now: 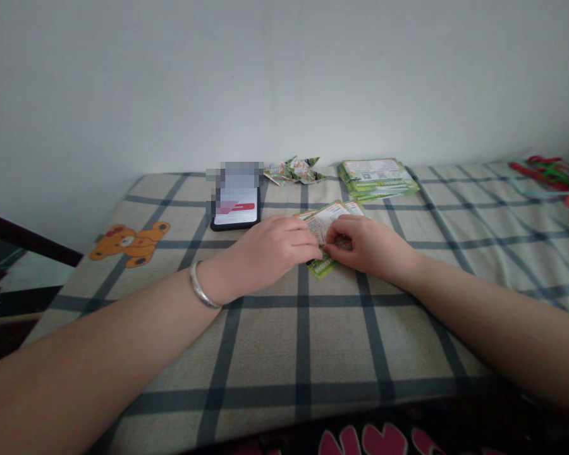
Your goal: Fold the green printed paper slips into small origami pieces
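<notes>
No word, brand or number is standing out legibly. The loose green-edged cards [317, 222] are carrying lines of small print too fine to read, and the card stack [378, 179] and folded paper pieces [293, 171] are showing similar blurred print. The phone [237, 201] is displaying a partly pixelated screen [238, 191] whose red bar [244, 206] is bearing no readable letters.

The lone head view looks forward and down over the covered table [260, 354] — from above and behind the left hand [277, 249] and right hand [363, 243], facing the wall [284, 82] — its far right perhaps slightly blurred.
</notes>
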`<state>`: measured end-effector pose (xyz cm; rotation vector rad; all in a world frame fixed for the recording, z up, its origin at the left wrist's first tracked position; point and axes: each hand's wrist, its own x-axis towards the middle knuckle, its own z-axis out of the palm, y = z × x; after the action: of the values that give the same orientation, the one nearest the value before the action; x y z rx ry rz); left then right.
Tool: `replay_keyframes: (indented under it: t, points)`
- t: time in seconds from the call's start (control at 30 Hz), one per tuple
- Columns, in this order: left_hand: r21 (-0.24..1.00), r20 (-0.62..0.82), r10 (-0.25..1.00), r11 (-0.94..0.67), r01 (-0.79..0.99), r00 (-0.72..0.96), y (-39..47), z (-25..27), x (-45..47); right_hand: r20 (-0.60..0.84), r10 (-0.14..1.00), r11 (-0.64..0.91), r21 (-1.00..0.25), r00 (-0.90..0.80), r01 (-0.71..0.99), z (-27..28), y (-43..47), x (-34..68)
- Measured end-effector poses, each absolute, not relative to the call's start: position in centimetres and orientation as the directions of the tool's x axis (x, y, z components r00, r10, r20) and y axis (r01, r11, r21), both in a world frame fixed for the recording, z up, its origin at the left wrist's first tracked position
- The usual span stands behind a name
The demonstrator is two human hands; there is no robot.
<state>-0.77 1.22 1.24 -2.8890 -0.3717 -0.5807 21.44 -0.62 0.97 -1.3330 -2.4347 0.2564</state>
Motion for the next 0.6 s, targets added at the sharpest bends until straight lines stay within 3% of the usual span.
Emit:
replay_keyframes:
  t: [0.27,0.6]
  points:
    - [-0.148,0.364,0.232,-0.942,0.301,0.902,1.1,1.2,-0.7,0.199,0.85,0.527,-0.317,-0.488,0.789,1.1,-0.6,21.4]
    - [-0.235,0.338,0.161,-0.939,0.249,0.927,1.4,2.1,-1.1,0.225,0.835,0.55,-0.303,-0.502,0.778,0.9,-0.6,21.5]
